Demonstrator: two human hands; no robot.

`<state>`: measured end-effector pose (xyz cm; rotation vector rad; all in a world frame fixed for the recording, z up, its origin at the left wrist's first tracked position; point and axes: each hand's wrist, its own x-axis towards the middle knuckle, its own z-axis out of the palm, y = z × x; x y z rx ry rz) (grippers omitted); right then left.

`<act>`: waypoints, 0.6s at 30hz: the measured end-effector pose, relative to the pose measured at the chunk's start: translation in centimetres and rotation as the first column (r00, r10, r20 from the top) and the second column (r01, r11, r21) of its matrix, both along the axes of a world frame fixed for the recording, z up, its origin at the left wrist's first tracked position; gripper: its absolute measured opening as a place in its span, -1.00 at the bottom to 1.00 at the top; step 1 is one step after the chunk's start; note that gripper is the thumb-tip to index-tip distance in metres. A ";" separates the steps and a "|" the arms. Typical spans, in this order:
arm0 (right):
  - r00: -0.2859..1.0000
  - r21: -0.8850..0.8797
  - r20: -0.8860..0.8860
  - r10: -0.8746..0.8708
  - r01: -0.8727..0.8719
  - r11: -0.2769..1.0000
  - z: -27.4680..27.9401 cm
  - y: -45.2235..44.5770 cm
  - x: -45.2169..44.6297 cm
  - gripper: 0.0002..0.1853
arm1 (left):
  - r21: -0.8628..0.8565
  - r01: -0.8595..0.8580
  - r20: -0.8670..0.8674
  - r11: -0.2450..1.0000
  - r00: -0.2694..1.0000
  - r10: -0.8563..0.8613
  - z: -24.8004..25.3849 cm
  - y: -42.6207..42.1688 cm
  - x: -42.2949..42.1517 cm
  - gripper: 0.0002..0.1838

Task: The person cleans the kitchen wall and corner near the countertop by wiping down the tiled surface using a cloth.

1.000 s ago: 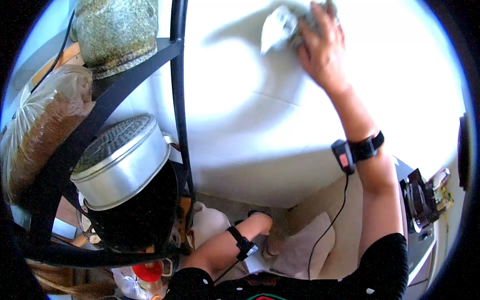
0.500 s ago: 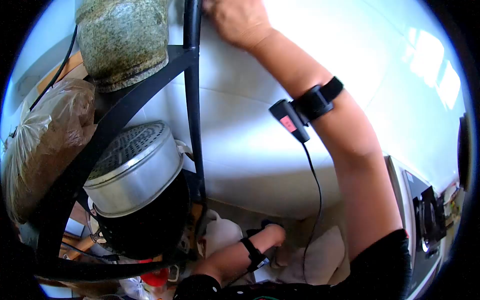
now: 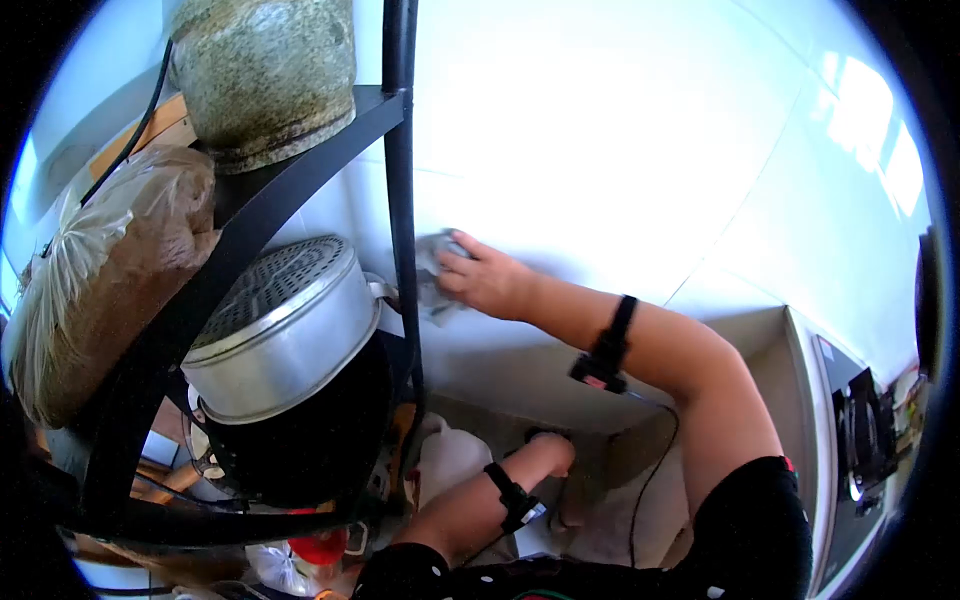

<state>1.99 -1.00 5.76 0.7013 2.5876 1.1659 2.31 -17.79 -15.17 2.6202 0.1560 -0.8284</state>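
Note:
My right hand presses a grey cloth flat against the white tiled wall, close beside the upright of a black metal rack. Its fingers are bent over the cloth, which is slightly blurred. Lower down, my left hand is closed near the foot of the wall, next to a small dark object; its fingers are mostly turned away, so what it grips is unclear. A strap with a small wired device sits on each forearm.
On the rack stand a mottled stone-like pot and a perforated aluminium steamer over a dark pot. A tied plastic bag hangs at the left. A white rounded object is below, and a stove at right.
My right hand has come down the wall from the top of the view, and the cloth under it now shows. My left hand has hardly moved. The view has shifted slightly.

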 end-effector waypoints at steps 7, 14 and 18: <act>0.978 0.399 -0.200 -0.057 0.134 0.907 6.9 -6.5 8.8 -0.46 | 0.005 -0.013 -0.039 1.000 0.999 0.013 3.5 -0.9 -1.0 -0.59; 0.844 0.749 -0.526 0.104 0.403 0.526 22.6 -4.4 6.4 -0.56 | -0.025 0.155 -0.006 0.988 0.988 -0.156 0.5 -2.0 0.3 -0.62; 0.714 0.737 -0.628 0.310 0.418 0.532 28.9 -0.8 0.5 -0.58 | -0.017 0.097 -0.074 0.995 0.992 -0.098 0.5 -2.1 0.6 -0.63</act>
